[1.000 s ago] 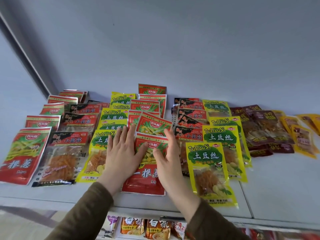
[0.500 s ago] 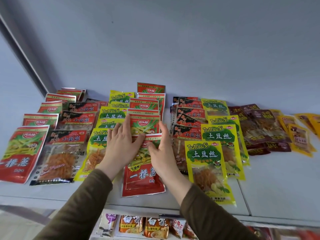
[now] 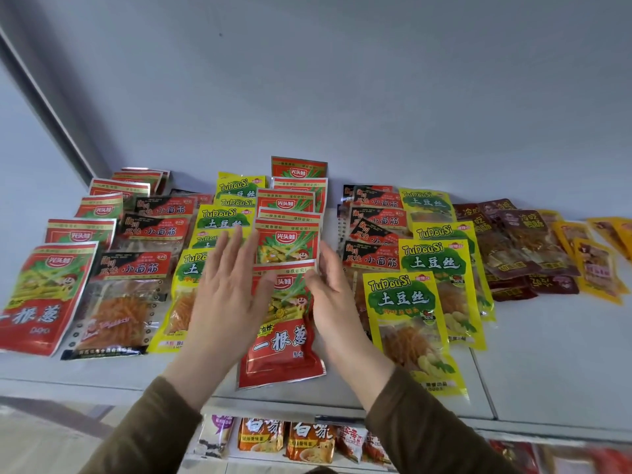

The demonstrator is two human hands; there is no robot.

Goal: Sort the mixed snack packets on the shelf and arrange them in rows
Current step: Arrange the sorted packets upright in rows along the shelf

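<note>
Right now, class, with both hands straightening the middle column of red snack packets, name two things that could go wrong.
1. The front red foil packet lies close to the pale shelf edge; a pull forward might tip it off.
2. The left hand lies over the neighbouring yellow-green packets, and the right hand is close to the black-and-red packets; a sideways nudge could skew those overlapped rows.

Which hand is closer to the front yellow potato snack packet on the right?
Right. The right hand sits just beside the front yellow packet, at its left edge. The left hand is farther off, across the red packet.
</note>
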